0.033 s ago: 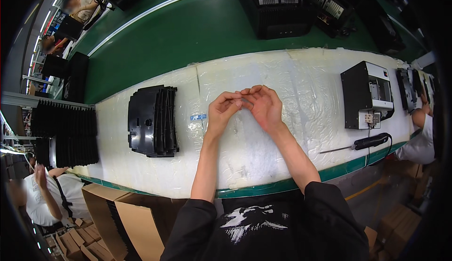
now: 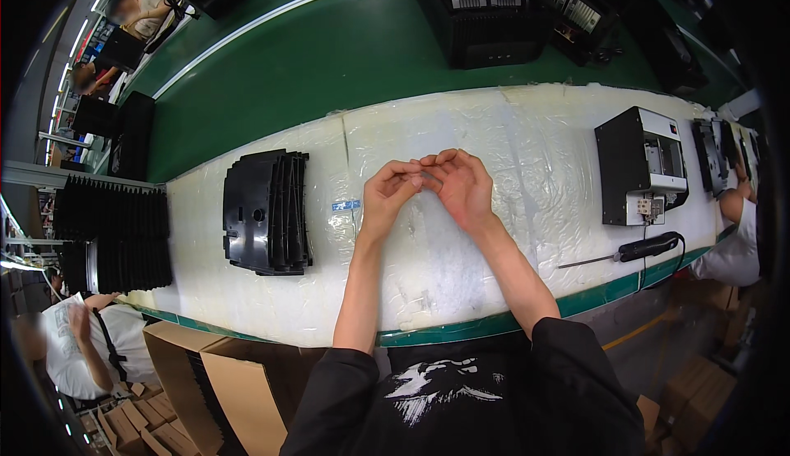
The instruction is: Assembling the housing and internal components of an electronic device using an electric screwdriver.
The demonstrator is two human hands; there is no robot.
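My left hand (image 2: 390, 197) and my right hand (image 2: 462, 188) meet at the fingertips above the middle of the white padded bench top (image 2: 428, 291). The left fingers and thumb are pressed together; anything between them is too small or hidden to make out. On the right, the palm shows, with loosely curled fingers apart from the thumb and nothing visible on the palm. A stack of black plastic panels (image 2: 265, 213) lies left of my hands. Between stack and hands, a small blue label (image 2: 346, 205) sits on the wrapping.
An electric screwdriver (image 2: 650, 247) with a long bit lies right, before a black-and-white screw feeder (image 2: 646, 168). Black ribbed parts (image 2: 115, 209) stand far left. Beyond the bench, black machines (image 2: 490, 20) rest on a green surface (image 2: 313, 69). Cardboard boxes (image 2: 239, 390) and co-workers (image 2: 99, 341) are nearby.
My hands and the things on the bench stay the same. At the lower left, a co-worker's raised hand has lowered slightly.
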